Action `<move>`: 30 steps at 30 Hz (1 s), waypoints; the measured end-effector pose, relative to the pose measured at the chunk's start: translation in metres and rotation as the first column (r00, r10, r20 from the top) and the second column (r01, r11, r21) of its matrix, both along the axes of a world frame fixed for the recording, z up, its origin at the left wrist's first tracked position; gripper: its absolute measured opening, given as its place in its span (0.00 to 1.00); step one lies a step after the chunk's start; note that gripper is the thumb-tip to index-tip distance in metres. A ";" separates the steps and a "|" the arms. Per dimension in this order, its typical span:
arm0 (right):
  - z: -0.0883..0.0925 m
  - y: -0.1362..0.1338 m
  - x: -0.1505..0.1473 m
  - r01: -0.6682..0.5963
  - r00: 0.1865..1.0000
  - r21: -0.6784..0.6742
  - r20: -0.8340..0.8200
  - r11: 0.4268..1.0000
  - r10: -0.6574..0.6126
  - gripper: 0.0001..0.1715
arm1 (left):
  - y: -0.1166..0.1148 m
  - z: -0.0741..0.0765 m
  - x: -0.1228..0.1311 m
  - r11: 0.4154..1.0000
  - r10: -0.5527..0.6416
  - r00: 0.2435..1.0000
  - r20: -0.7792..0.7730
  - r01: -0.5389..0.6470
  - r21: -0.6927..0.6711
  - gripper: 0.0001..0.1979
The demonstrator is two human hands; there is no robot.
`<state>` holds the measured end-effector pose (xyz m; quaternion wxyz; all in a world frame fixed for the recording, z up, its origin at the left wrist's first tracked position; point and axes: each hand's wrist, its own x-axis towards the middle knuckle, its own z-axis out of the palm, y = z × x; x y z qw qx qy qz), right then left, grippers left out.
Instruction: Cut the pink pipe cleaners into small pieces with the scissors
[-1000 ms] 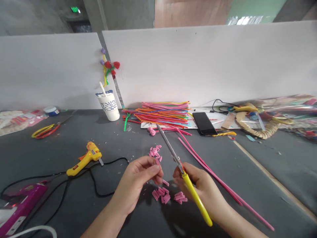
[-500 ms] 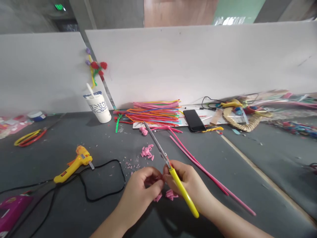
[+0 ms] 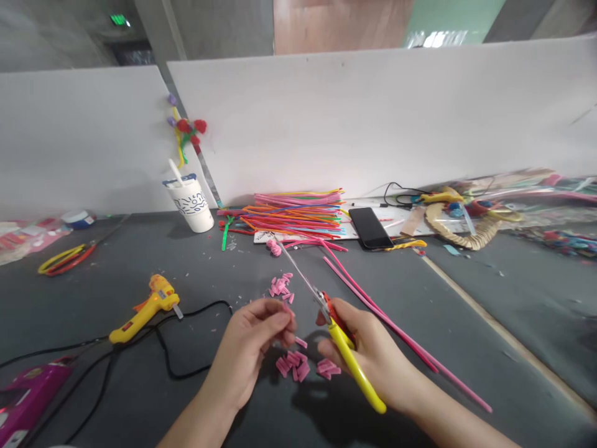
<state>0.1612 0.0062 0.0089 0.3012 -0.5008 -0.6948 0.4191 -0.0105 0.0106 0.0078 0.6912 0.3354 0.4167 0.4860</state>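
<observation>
My right hand (image 3: 368,348) is wrapped round a pair of scissors (image 3: 354,367) with one yellow and one red handle; the blades point away and up to the left. Between thumb and fingers of my left hand (image 3: 256,342) is a short pink pipe cleaner piece (image 3: 288,309), partly covered by the fingertips. Under and between the hands lie small heaps of cut pink pieces (image 3: 293,364), with another heap (image 3: 328,368) beside my right fingers. Farther out is a looser pile of pink bits (image 3: 281,285). Two long pink pipe cleaners (image 3: 387,317) stretch along the table right of the scissors.
A yellow glue gun (image 3: 147,314) with black cable (image 3: 177,376) lies left. Behind are a white cup (image 3: 192,208), a bundle of coloured pipe cleaners (image 3: 298,214), and a phone (image 3: 370,228). Pliers-like red-yellow handles (image 3: 68,260) lie far left; a braided ring (image 3: 459,233) sits right.
My hands have moved apart; the scissors shifted slightly right and down with my right hand. The pink piece in my left fingers and the heaps below now show. The view shifted slightly.
</observation>
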 end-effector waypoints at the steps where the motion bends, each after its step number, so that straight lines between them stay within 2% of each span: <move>1: 0.000 0.000 0.001 -0.026 0.995 0.048 0.100 0.999 0.021 0.10 | 0.002 0.002 -0.003 0.998 0.054 0.999 0.004 -0.054 0.029 0.02; 5: -0.005 -0.001 0.000 -0.097 0.917 0.189 0.399 0.977 0.014 0.11 | 0.006 0.007 -0.012 0.977 0.177 0.984 0.016 -0.178 0.116 0.02; 9: -0.011 -0.002 -0.004 -0.144 0.853 0.253 0.522 0.957 -0.009 0.14 | 0.006 0.010 -0.015 0.968 0.193 0.981 0.019 -0.193 0.162 0.03; 15: -0.018 -0.003 -0.005 -0.189 0.831 0.301 0.556 0.935 -0.011 0.18 | 0.004 0.012 -0.016 0.967 0.187 0.982 0.031 -0.190 0.171 0.04; 19: -0.017 -0.004 -0.007 -0.173 0.835 0.321 0.549 0.931 -0.034 0.17 | 0.004 0.013 -0.017 0.963 0.207 0.978 0.021 -0.208 0.172 0.03; 24: -0.017 -0.003 -0.008 -0.181 0.834 0.326 0.551 0.928 -0.031 0.16 | 0.004 0.013 -0.017 0.963 0.203 0.979 0.028 -0.205 0.174 0.03; 30: -0.020 -0.004 -0.006 -0.179 0.823 0.318 0.567 0.931 -0.036 0.19 | 0.004 0.011 -0.018 0.963 0.198 0.980 0.034 -0.200 0.178 0.03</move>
